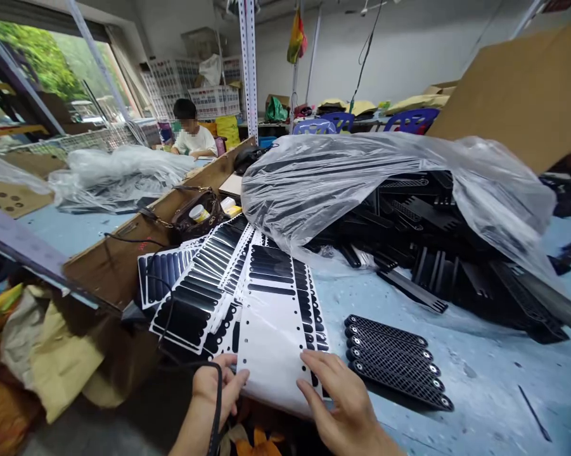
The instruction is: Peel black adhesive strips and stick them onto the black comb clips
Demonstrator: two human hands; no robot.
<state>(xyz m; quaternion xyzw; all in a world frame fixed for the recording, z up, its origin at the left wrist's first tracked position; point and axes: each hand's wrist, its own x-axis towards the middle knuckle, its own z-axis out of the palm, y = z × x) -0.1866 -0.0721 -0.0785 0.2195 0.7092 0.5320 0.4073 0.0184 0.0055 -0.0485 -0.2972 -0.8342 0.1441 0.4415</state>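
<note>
A white sticker sheet (275, 329) with black oblong stickers lies at the table's near edge, on top of a fanned stack of similar sheets (194, 285). My left hand (218, 386) pinches the sheet's near left corner. My right hand (342, 405) rests flat on its near right part, fingers spread, fingertips by the column of small black stickers. Just right of my right hand lies a row of several black perforated plastic strips (394, 361), side by side on the blue table (480, 380).
A big clear plastic bag (384, 183) covers a heap of black plastic parts (456, 253) at the back right. A brown handbag (194, 218) sits against a cardboard divider (123, 253). Another person (192, 136) sits far back left. Cardboard board (518, 88) leans at right.
</note>
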